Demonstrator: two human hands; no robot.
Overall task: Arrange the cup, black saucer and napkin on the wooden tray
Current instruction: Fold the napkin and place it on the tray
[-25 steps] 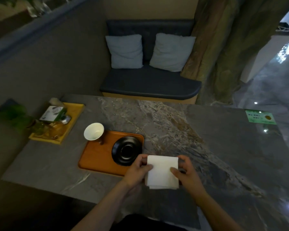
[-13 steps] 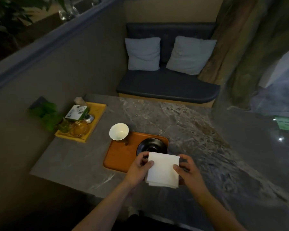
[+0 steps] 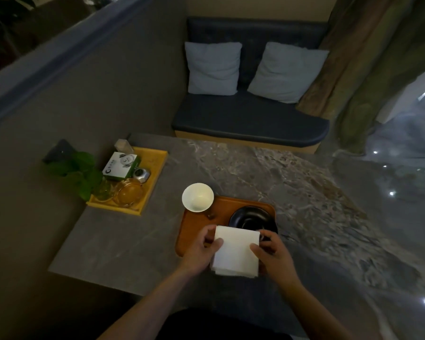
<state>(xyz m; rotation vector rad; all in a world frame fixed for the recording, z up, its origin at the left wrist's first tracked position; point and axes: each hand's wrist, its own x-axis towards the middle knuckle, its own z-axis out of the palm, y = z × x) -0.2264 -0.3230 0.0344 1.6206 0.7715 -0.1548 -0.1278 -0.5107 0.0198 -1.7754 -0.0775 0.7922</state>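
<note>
Both hands, the left hand (image 3: 201,249) and right hand (image 3: 271,251), are pinching the folded napkin (image 3: 234,252) between them over the wooden tray (image 3: 196,227); they should be lowering it flat, just short of the black saucer (image 3: 252,218) beyond their fingertips.

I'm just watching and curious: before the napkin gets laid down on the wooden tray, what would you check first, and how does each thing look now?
1. Both hands hold the napkin: ok, left hand and right hand pinch opposite edges.
2. Napkin folded flat: ok.
3. Free space on the wooden tray: ok, bare wood left of the black saucer.
4. Saucer fully on tray: cannot tell, its right edge looks over the rim.
5. Cup on tray: not ok, it sits at the far left corner, mostly off.
</note>
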